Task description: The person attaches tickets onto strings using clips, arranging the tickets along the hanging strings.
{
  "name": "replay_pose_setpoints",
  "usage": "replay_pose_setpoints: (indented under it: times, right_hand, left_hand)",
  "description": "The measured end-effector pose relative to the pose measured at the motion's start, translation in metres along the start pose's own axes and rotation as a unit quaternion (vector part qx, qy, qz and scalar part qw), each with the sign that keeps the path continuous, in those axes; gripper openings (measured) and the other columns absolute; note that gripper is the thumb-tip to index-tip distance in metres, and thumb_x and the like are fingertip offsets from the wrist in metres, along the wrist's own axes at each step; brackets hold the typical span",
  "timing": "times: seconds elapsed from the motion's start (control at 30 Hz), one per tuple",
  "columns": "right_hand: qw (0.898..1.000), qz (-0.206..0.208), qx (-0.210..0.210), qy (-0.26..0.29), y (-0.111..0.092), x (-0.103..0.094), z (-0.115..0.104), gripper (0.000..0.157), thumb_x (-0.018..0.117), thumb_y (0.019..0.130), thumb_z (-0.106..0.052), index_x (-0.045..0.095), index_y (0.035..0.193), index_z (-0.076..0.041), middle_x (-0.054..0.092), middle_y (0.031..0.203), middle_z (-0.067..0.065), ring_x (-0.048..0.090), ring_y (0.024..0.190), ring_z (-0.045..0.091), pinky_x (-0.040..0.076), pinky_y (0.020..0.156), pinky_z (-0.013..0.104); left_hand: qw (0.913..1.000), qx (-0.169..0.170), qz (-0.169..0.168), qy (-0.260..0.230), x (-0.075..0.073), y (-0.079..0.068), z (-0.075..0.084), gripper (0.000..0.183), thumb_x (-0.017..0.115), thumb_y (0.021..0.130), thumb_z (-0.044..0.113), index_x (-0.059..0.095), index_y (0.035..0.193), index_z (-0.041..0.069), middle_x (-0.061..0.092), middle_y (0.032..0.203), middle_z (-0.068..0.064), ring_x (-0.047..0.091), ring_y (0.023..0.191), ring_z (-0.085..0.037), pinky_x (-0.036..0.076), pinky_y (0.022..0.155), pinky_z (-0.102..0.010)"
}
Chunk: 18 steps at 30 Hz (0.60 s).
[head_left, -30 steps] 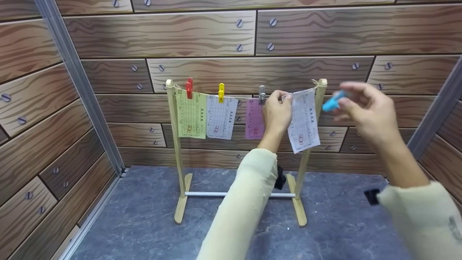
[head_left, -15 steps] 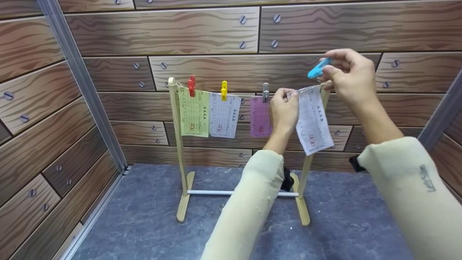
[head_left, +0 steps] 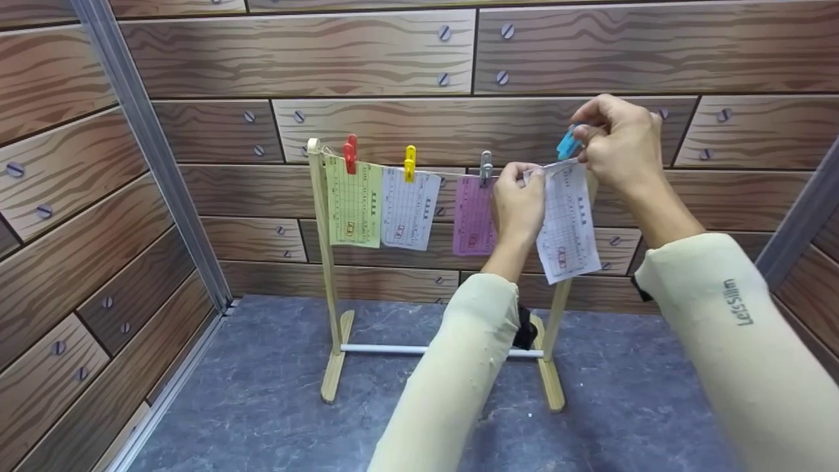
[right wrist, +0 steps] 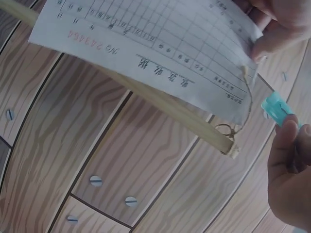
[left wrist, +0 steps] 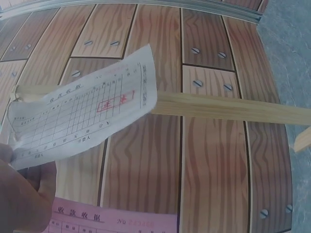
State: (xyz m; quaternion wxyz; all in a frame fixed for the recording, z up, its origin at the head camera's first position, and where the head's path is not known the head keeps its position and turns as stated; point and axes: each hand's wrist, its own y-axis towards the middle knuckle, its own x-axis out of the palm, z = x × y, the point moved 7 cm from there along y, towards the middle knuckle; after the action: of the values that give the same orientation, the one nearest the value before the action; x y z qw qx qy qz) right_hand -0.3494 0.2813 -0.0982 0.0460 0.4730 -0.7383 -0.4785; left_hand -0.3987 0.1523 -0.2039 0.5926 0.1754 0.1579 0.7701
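Observation:
My left hand (head_left: 520, 203) pinches the upper left corner of a white printed receipt (head_left: 569, 223) against the string, near the rack's right post. Just above that receipt's top edge, my right hand (head_left: 623, 144) pinches a blue clothespin (head_left: 568, 141), whose tip points down at the string. In the right wrist view the clothespin (right wrist: 277, 108) appears apart from the paper. Left of my hands hang a pink receipt (head_left: 473, 216) under a grey clip (head_left: 486, 168), a white receipt (head_left: 409, 210) under a yellow clip (head_left: 409, 164) and a green receipt (head_left: 354, 203) under a red clip (head_left: 351, 155).
The wooden rack's left post (head_left: 324, 262) and right post (head_left: 557, 314) stand on feet joined by a white bar (head_left: 383, 349). Beneath lies a grey marbled tabletop (head_left: 262, 393). Wood-patterned panels (head_left: 367, 59) close off the back and sides.
My right hand has moved left and up from beyond the right post, bringing the blue clothespin over the right receipt's top edge, tip turned downward. My left hand stays on the corner.

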Motion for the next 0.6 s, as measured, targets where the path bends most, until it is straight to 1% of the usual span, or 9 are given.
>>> replay_pose_setpoints:
  times: [0.17,0.33,0.47,0.6]
  right_hand:
    - [0.999,-0.011,-0.028,-0.032,0.0,0.011,0.002,0.011,0.063,0.089,0.012,0.071,0.087,0.006,0.071,0.08,0.015,0.056,0.052,-0.005,0.046,0.051,0.01]
    - [0.996,-0.041,-0.047,-0.067,-0.002,0.022,0.006,0.012,0.062,0.089,0.013,0.07,0.087,0.005,0.071,0.083,0.019,0.05,0.051,-0.01,0.043,0.051,0.008]
    - [0.993,-0.065,-0.048,-0.084,-0.004,0.027,0.009,0.012,0.061,0.089,0.013,0.069,0.089,0.004,0.071,0.086,0.02,0.049,0.052,-0.009,0.042,0.05,0.008]
    - [0.992,-0.087,-0.036,-0.08,-0.004,0.031,0.013,0.015,0.06,0.088,0.015,0.069,0.094,0.005,0.07,0.09,0.022,0.051,0.053,-0.007,0.042,0.049,0.009]
  left_hand:
    - [0.9998,-0.001,-0.005,-0.02,0.001,0.0,-0.001,0.004,0.067,0.093,0.011,0.07,0.09,0.01,0.053,0.064,0.008,0.046,0.057,-0.006,0.036,0.053,-0.022]
    - [0.9992,0.008,-0.015,-0.036,0.001,0.001,-0.001,0.005,0.066,0.093,0.009,0.069,0.089,0.009,0.054,0.068,0.009,0.047,0.062,-0.004,0.038,0.056,-0.021]
    - [0.9986,0.02,-0.02,-0.045,0.001,0.002,-0.001,0.005,0.065,0.092,0.007,0.068,0.087,0.006,0.055,0.069,0.009,0.049,0.063,-0.005,0.04,0.058,-0.021]
    - [0.9985,0.024,-0.023,-0.044,0.0,0.002,-0.001,0.005,0.067,0.091,0.007,0.069,0.087,0.005,0.057,0.07,0.009,0.051,0.064,-0.005,0.041,0.06,-0.02]
